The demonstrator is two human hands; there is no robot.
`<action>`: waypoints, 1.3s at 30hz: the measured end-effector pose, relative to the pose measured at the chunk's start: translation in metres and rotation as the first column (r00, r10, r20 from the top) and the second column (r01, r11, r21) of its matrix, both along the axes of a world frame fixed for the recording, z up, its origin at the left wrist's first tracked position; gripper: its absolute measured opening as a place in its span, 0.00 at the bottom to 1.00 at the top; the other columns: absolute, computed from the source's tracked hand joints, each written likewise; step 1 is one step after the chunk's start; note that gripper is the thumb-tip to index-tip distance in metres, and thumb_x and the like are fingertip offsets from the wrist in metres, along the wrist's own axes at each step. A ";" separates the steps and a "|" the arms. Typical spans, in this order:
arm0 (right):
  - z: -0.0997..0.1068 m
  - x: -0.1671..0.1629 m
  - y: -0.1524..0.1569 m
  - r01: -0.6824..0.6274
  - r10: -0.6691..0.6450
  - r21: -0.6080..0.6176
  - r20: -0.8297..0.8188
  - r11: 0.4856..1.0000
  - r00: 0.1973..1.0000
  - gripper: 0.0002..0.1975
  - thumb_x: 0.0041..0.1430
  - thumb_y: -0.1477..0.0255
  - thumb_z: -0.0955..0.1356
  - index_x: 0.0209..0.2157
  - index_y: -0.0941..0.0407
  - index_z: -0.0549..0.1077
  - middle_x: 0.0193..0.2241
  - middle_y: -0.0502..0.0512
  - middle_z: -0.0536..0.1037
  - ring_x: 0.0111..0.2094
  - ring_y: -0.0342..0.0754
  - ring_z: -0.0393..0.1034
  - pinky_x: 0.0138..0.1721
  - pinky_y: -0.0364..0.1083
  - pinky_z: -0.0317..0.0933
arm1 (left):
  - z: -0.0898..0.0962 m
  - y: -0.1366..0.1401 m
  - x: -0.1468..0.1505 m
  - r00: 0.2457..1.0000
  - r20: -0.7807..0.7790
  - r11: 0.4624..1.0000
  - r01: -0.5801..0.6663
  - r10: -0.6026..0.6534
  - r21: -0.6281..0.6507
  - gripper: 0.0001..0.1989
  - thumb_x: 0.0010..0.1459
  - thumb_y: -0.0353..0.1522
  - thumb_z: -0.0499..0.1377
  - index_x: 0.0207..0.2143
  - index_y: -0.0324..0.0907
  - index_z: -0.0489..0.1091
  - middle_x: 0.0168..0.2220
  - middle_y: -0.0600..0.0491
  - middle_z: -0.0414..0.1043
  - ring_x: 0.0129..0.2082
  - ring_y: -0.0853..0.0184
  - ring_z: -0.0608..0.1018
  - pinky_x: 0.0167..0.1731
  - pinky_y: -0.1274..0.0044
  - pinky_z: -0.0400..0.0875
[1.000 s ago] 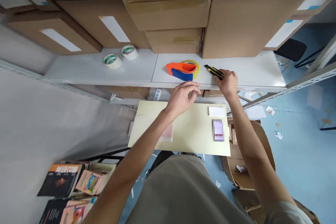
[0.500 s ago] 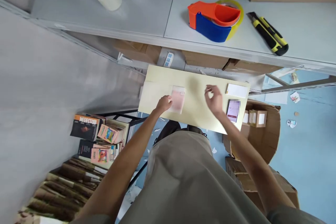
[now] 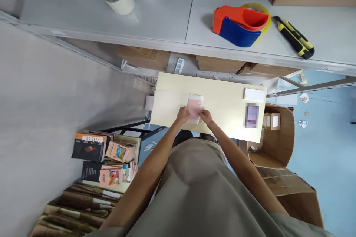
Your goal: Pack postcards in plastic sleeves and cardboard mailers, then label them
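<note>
Pink booklet (image 3: 195, 106): pale, rectangular, small tab near upper right corner; located over the tabletop (image 3: 222, 107), left of centre. Left hand (image 3: 183, 114) grips its left edge; right hand (image 3: 206, 117) pinches the right. Half a second earlier, right hand was apart from it.

The phone (image 3: 252, 113) lies on the table (image 3: 222, 107), right of the notebook (image 3: 195, 103).

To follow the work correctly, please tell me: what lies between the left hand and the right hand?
In the head view, a flat pink item lies between the left hand and the right hand, both touching it.
</note>
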State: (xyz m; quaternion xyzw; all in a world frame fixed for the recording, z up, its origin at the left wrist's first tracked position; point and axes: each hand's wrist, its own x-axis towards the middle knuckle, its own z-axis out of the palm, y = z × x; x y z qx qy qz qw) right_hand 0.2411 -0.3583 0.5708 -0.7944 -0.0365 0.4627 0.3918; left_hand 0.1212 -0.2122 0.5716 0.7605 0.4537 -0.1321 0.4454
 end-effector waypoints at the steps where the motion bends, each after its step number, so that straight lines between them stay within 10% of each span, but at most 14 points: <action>1: -0.001 -0.002 0.001 0.017 -0.017 -0.019 0.015 1.000 1.000 0.18 0.58 0.62 0.72 0.47 0.56 0.77 0.40 0.58 0.86 0.43 0.53 0.82 0.45 0.50 0.76 | -0.002 0.000 -0.001 1.000 0.015 1.000 -0.003 0.003 -0.026 0.29 0.54 0.28 0.63 0.60 0.37 0.75 0.61 0.40 0.75 0.53 0.57 0.83 0.59 0.67 0.76; 14: 0.064 -0.013 0.011 0.094 -0.101 0.048 0.157 0.994 0.982 0.19 0.52 0.52 0.71 0.36 0.50 0.66 0.33 0.51 0.80 0.33 0.50 0.75 0.33 0.45 0.68 | 0.028 0.034 -0.013 0.982 0.182 0.922 0.027 0.048 -0.386 0.28 0.59 0.37 0.71 0.60 0.38 0.75 0.59 0.35 0.81 0.59 0.52 0.83 0.57 0.65 0.79; 19: 0.120 -0.013 0.015 0.134 -0.142 0.370 -0.005 0.919 0.990 0.26 0.50 0.47 0.77 0.37 0.50 0.68 0.27 0.45 0.77 0.27 0.46 0.68 0.31 0.45 0.66 | 0.066 0.065 -0.021 0.947 0.257 0.867 -0.043 0.195 -0.497 0.38 0.65 0.44 0.69 0.71 0.40 0.67 0.70 0.33 0.72 0.67 0.52 0.78 0.61 0.66 0.76; 24: 0.183 -0.018 0.029 0.199 -0.164 0.533 -0.112 0.822 0.980 0.24 0.55 0.51 0.79 0.41 0.51 0.72 0.29 0.46 0.79 0.29 0.45 0.69 0.36 0.47 0.70 | 0.131 0.085 -0.035 0.775 0.508 0.743 0.075 0.376 -0.665 0.35 0.61 0.57 0.68 0.57 0.38 0.80 0.53 0.38 0.84 0.57 0.49 0.84 0.53 0.64 0.80; 30: 0.204 -0.020 0.045 0.175 -0.166 0.567 -0.069 0.805 0.984 0.26 0.55 0.48 0.79 0.42 0.51 0.72 0.27 0.46 0.79 0.27 0.46 0.70 0.33 0.47 0.70 | 0.187 0.087 -0.040 0.716 0.609 0.857 0.031 0.340 -0.514 0.25 0.52 0.54 0.74 0.36 0.42 0.81 0.34 0.52 0.82 0.38 0.61 0.81 0.38 0.73 0.75; 39: 0.183 -0.035 0.059 0.084 -0.242 0.506 0.257 0.859 0.936 0.33 0.58 0.41 0.74 0.51 0.53 0.77 0.58 0.67 0.82 0.61 0.62 0.77 0.56 0.56 0.75 | 0.191 0.057 -0.025 0.846 0.531 0.995 0.004 -0.057 0.101 0.14 0.70 0.41 0.60 0.39 0.43 0.82 0.28 0.53 0.78 0.28 0.65 0.77 0.31 0.76 0.64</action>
